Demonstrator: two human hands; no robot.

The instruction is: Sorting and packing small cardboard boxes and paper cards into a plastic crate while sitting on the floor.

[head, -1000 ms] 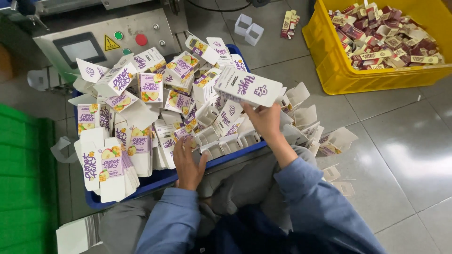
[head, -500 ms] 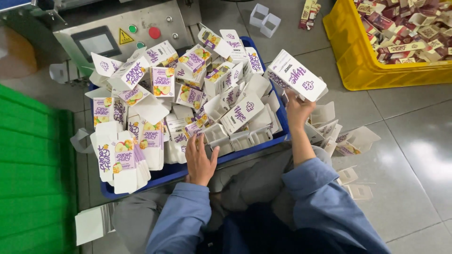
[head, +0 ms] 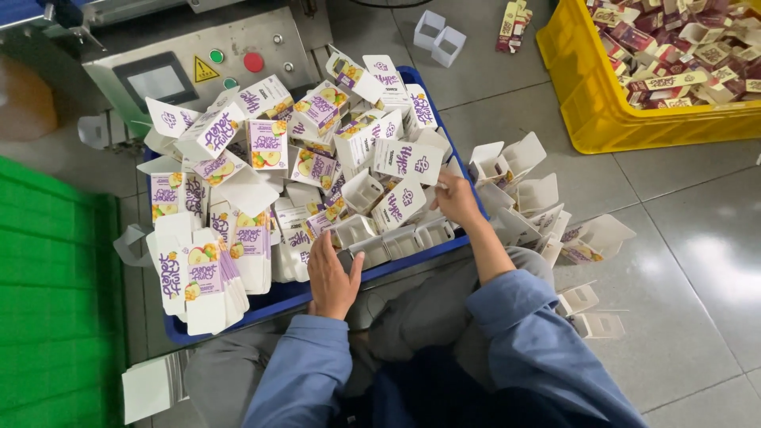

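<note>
A blue tray (head: pixel 277 299) in front of my knees is heaped with white and purple fruit-printed cartons (head: pixel 317 143), some folded up, some flat. My left hand (head: pixel 333 277) lies flat on the tray's near rim with its fingers apart, touching open white cartons (head: pixel 388 242), and holds nothing. My right hand (head: pixel 456 198) is at the pile's right edge. Its fingers curl on the corner of one folded carton (head: pixel 408 158) that lies on top of the heap.
A yellow crate (head: pixel 587 119) of darker cartons stands at the back right. A green crate (head: pixel 47 301) is on the left, and a grey machine panel (head: pixel 198 63) with buttons sits behind the tray. Open empty cartons (head: pixel 539 198) litter the floor to the right. A stack of flat blanks (head: pixel 206 277) sits in the tray's near left.
My right hand had lifted a carton up and to the right; it has come back down with it onto the pile. My left hand stayed on the tray rim.
</note>
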